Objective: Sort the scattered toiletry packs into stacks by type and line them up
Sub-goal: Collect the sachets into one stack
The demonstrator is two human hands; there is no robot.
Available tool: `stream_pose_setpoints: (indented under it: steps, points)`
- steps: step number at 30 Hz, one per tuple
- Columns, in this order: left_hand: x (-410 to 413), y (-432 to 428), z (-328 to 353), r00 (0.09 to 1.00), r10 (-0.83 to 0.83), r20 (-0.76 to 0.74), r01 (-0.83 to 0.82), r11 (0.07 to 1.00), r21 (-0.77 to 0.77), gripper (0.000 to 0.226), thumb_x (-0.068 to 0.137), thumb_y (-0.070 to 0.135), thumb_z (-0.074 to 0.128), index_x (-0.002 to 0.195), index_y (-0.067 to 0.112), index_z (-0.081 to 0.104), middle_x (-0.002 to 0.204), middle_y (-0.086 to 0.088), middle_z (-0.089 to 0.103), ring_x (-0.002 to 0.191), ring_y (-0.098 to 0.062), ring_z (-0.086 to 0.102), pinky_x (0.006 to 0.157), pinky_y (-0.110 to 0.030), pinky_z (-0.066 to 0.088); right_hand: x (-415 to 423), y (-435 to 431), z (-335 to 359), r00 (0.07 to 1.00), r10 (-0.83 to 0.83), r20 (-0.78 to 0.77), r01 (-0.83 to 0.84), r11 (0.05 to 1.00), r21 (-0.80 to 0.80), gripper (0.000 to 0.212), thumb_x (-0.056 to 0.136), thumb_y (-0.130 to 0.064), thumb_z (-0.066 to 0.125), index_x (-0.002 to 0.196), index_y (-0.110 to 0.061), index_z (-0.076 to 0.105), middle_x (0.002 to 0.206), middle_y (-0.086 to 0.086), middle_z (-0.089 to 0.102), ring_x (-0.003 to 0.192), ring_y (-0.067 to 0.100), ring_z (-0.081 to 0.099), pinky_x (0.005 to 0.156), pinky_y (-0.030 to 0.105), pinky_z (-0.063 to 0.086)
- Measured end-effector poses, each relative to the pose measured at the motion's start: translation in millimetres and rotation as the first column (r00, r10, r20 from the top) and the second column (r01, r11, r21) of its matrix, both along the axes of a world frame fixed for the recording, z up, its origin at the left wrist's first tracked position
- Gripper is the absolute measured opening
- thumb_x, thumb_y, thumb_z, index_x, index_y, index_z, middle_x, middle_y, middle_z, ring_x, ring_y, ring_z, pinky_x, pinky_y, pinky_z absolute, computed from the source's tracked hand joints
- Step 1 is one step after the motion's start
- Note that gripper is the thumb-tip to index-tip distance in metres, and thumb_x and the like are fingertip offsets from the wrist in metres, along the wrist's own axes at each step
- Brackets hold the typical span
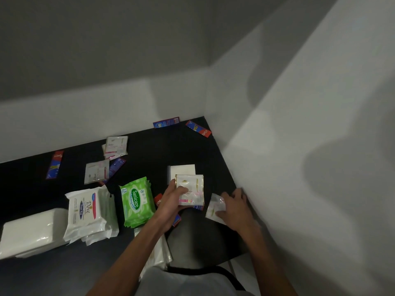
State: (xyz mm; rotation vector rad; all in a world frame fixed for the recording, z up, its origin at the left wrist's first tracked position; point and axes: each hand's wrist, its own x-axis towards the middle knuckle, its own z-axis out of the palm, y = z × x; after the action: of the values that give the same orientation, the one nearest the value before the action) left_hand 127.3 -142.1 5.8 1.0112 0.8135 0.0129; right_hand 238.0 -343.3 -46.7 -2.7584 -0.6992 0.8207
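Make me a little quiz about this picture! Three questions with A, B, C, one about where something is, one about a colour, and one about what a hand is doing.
1. Where does the stack of Sanicare packs lie?
A. Right of the Dove wipes stack
B. Against the back wall
C. On the floor

2. What colour are the Sanicare packs?
A. Blue
B. Green
C. Orange

3. What is the left hand doing?
A. Lying flat and empty
B. Pointing at the wall
C. Holding a white sachet

Answers:
1. A: the green stack sits on the black table, just right of the Dove wipes stack.
2. B: their wrappers are bright green with a white label.
3. C: its thumb lies across the white sachet, lifted above the table, while the right hand rests on another small packet near the wall.
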Motion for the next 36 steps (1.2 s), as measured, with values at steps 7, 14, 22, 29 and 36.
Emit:
stream_pose_setpoints:
  steps: [7, 14, 22, 29, 36]
  points:
    - [2, -2, -4, 0.998, 0.052, -0.018, -0.051, 0.997, 0.056, 0.039, 0.104, 0.007, 0.052, 0.139, 0.022, 0.057, 0.13, -0.008, 0.071, 0.115, -0.031, 0.072, 0.085, -0.043, 0.062, -2, 2, 41, 0.961, -0.25, 0.114, 0.194, 0.911, 0.364, 0.028, 0.103, -0.027, 0.063, 0.13, -0.022, 0.061, 0.128, 0.003, 0.065, 0.113, 0.021, 0.067, 0.086, 0.033, 0.06]
    - [7, -6, 3, 0.995, 0.095, 0.001, -0.095, 0.994, 0.06, 0.037, 0.105, 0.009, 0.049, 0.139, 0.022, 0.056, 0.127, -0.01, 0.072, 0.112, -0.03, 0.072, 0.083, -0.043, 0.061, -10, 16, 104, 0.9, -0.41, -0.15, 0.375, 0.55, 0.746, 0.04, 0.096, -0.021, 0.079, 0.128, -0.033, 0.059, 0.118, -0.023, 0.068, 0.092, -0.005, 0.07, 0.068, 0.013, 0.058]
    - [9, -15, 16, 0.987, 0.137, 0.087, -0.131, 0.988, -0.079, 0.04, 0.112, 0.036, 0.044, 0.14, 0.011, 0.057, 0.129, -0.016, 0.074, 0.119, -0.033, 0.072, 0.093, -0.045, 0.059, -47, 55, 96, 0.886, -0.351, -0.303, 0.447, 0.475, 0.758, 0.046, 0.095, -0.02, 0.08, 0.127, -0.03, 0.047, 0.117, -0.019, 0.065, 0.095, -0.014, 0.069, 0.07, 0.011, 0.058]
    - [4, -21, 11, 0.988, 0.116, 0.098, -0.115, 0.993, -0.023, 0.033, 0.109, 0.026, 0.055, 0.141, 0.016, 0.056, 0.129, -0.015, 0.073, 0.119, -0.033, 0.071, 0.105, -0.052, 0.055, -62, 61, 74, 0.946, -0.317, 0.075, 0.188, 0.721, 0.667, 0.054, 0.093, -0.036, 0.081, 0.131, -0.032, 0.042, 0.121, -0.013, 0.051, 0.105, 0.008, 0.058, 0.07, 0.005, 0.048]
    - [-11, -20, 7, 0.988, 0.119, 0.098, -0.126, 0.99, 0.067, 0.031, 0.109, 0.021, 0.053, 0.139, 0.019, 0.057, 0.128, -0.011, 0.073, 0.118, -0.03, 0.072, 0.102, -0.051, 0.057, -69, 58, 71, 0.964, -0.263, 0.04, 0.175, 0.741, 0.648, 0.035, 0.098, -0.044, 0.072, 0.125, -0.032, 0.052, 0.135, -0.009, 0.037, 0.115, 0.006, 0.049, 0.079, 0.011, 0.052]
